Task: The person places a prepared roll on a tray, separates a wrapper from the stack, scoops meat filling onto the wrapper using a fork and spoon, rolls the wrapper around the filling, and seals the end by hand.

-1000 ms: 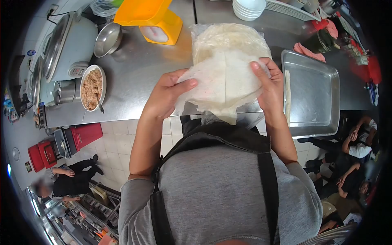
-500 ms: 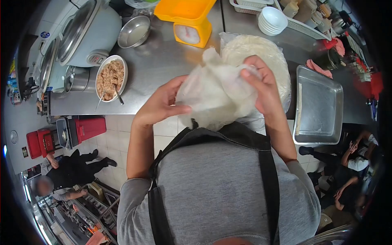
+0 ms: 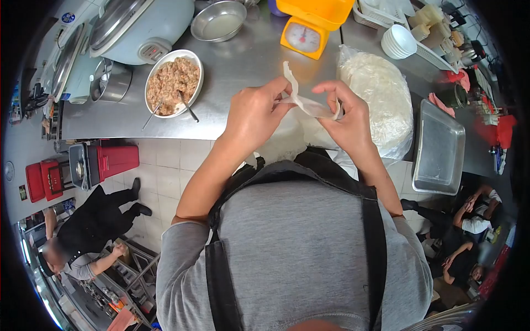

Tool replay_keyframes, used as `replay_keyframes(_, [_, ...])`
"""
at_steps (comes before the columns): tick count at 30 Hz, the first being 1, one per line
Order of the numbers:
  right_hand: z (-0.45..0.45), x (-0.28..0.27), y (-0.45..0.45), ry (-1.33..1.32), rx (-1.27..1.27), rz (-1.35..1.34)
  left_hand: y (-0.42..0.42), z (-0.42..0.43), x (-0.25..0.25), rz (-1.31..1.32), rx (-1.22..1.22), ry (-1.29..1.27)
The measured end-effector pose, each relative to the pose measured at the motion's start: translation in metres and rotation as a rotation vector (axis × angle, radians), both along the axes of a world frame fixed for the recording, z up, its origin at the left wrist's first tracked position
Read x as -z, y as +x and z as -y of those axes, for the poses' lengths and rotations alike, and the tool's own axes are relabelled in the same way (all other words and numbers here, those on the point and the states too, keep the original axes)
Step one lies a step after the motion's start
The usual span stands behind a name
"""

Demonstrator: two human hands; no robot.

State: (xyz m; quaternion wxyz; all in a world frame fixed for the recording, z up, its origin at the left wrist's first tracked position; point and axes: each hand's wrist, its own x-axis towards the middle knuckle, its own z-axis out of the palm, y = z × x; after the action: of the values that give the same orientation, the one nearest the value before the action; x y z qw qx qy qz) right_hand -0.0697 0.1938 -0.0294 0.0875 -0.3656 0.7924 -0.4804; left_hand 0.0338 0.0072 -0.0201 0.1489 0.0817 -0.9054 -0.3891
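Observation:
Between my hands, above the counter's near edge, is a thin, pale, limp wrapper sheet (image 3: 313, 108). My left hand (image 3: 255, 113) pinches it at one side, and a narrow curled strip stands up from those fingers. My right hand (image 3: 349, 117) grips the other side, with its index finger raised and curved. Below the hands, more pale sheet material (image 3: 281, 144) hangs near my apron; whether it joins the held piece I cannot tell. A plastic bag of whitish sheets (image 3: 381, 99) lies just right of my right hand.
On the steel counter (image 3: 232, 71) stand a white bowl of minced filling (image 3: 174, 77) with two utensils, a metal bowl (image 3: 218, 22), a yellow scale (image 3: 303, 37), stacked white bowls (image 3: 398, 42) and a rice cooker (image 3: 138, 33). A metal tray (image 3: 440, 146) sits right. People are on both sides.
The sheet, spread wide before, is now gathered into a narrow piece between my fingers. My left hand has risen and moved right. The view has shifted, moving counter items within it.

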Motion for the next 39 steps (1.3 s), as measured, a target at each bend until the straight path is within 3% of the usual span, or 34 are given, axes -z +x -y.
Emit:
replay_keyframes(6, [0.026,0.006,0.027,-0.058,0.064,-0.247,0.02,0.01,0.003,-0.104,-0.045,-0.245])
replay_keyframes(9, [0.04,-0.003,0.033,-0.075,0.106,-0.636,0.023,0.014,0.015,-0.213,0.01,-0.274])
replay_keyframes(18, [0.064,0.008,0.071,0.061,0.178,-0.284,0.036,0.036,0.026,-0.244,0.087,-0.29])
replay_keyframes(21, [0.068,0.004,0.075,0.168,0.175,-0.044,0.035,0.045,0.034,-0.398,0.058,-0.266])
replay_keyframes(24, [0.072,0.013,0.072,0.018,0.131,0.107,0.026,0.052,0.046,-0.565,0.037,-0.256])
replay_keyframes(27, [0.07,0.012,0.066,0.147,0.071,0.158,0.023,0.056,0.045,-0.533,0.054,-0.237])
replay_keyframes(30, [0.072,0.018,0.063,0.033,0.08,0.11,0.019,0.056,0.043,-0.526,0.045,-0.227])
replay_keyframes(36, [0.072,0.011,0.059,0.076,0.21,-0.172,0.01,0.056,0.047,-0.575,0.099,-0.207])
replay_keyframes(39, [0.069,0.006,0.061,0.21,0.215,-0.157,0.008,0.054,0.048,-0.587,0.101,-0.233])
